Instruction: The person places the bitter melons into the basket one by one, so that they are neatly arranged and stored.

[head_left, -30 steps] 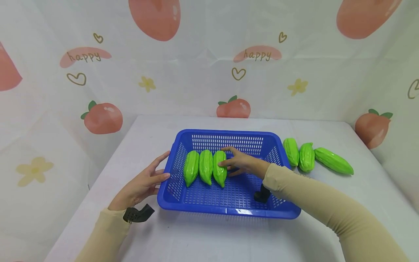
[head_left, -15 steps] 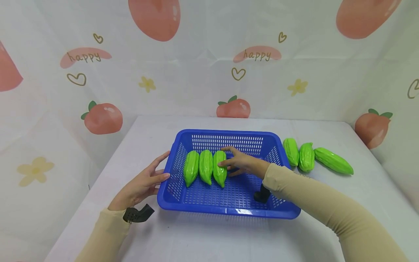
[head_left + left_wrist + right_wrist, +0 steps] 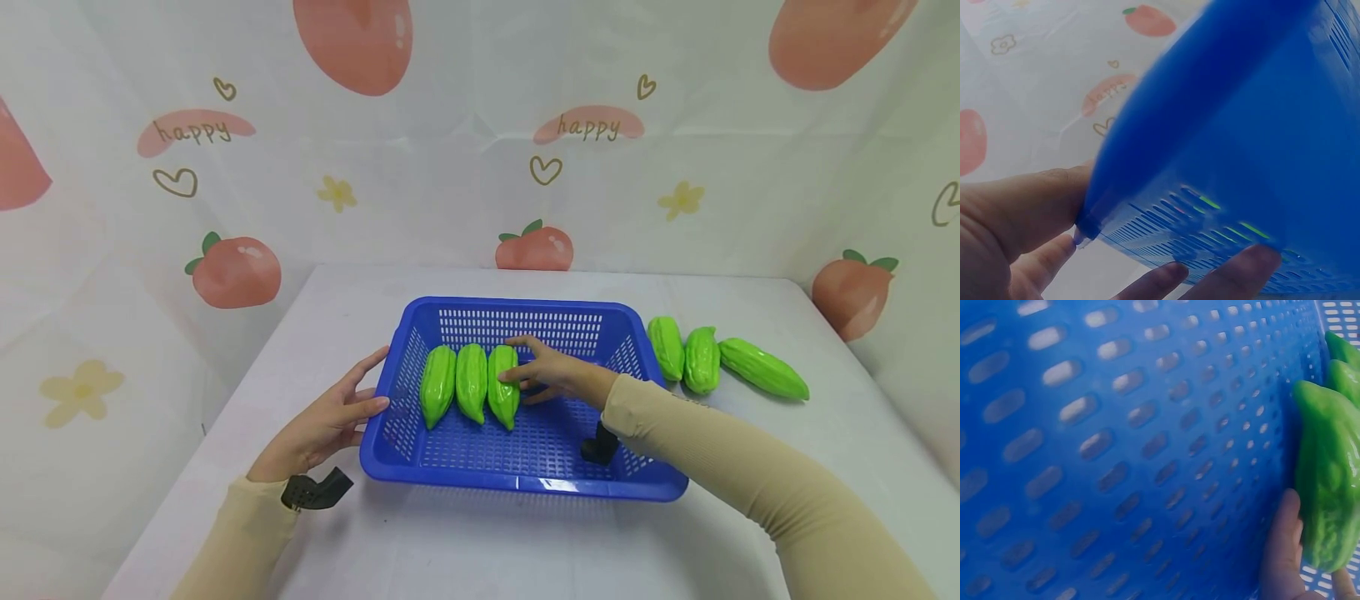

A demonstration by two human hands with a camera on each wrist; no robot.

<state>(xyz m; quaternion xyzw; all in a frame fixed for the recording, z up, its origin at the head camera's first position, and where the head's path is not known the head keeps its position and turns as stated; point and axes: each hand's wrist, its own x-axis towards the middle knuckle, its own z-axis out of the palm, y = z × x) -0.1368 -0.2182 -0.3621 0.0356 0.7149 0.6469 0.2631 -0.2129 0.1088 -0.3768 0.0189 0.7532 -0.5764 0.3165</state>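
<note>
Three glossy green ridged bitter melons lie side by side in the left half of a blue perforated plastic basket (image 3: 525, 485). My right hand (image 3: 551, 371) reaches over the basket's right side and holds the rightmost bitter melon (image 3: 503, 408) by its right side. In the right wrist view, the thumb and a fingertip touch that bitter melon (image 3: 1332, 469), which rests on the basket floor. At the basket's left end, my left hand (image 3: 330, 421) touches the rim with thumb and forefinger. The left wrist view shows the other fingers (image 3: 1241, 269) spread against the outer wall.
Three more green bitter melons lie on the white table right of the basket: one close to its rim (image 3: 666, 348), a second beside it (image 3: 702, 360), and a third slanting (image 3: 765, 369). A patterned white cloth (image 3: 420, 208) hangs behind the table.
</note>
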